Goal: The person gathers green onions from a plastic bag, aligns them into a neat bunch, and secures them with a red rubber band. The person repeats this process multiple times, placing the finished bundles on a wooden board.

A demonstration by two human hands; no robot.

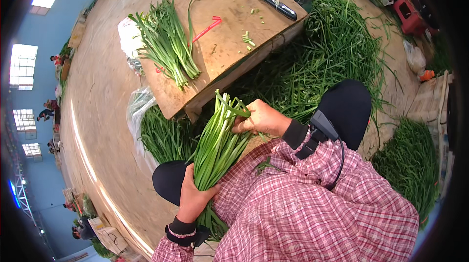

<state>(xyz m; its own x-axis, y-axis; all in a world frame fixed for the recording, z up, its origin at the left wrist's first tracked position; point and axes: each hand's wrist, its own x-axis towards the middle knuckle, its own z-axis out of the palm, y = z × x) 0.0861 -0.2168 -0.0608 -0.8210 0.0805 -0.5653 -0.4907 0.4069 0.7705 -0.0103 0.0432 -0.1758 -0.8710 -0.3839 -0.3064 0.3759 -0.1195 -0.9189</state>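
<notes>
My left hand (196, 192) is closed around the leafy lower part of a bunch of green garlic chives (220, 144), held over my lap with its pale cut ends towards the table. At the upper right of this bunch, the fingers of my right hand (258, 117) pinch a few green leaves bent across the stems. Another bundle of chives (170, 42) lies on the low wooden table (223, 57), partly over a white plastic bag (130, 36). Beside that bundle rests a red strip (207, 31). A cleaver with a black handle (278, 6) lies at the table's far right corner.
A large heap of loose chives (340, 42) lies right of the table. More chives (161, 133) in clear plastic sit to its left, and another pile (406, 170) is at the right. Cut stem pieces (248, 38) are scattered on the tabletop. A red plastic stool (408, 14) stands at upper right.
</notes>
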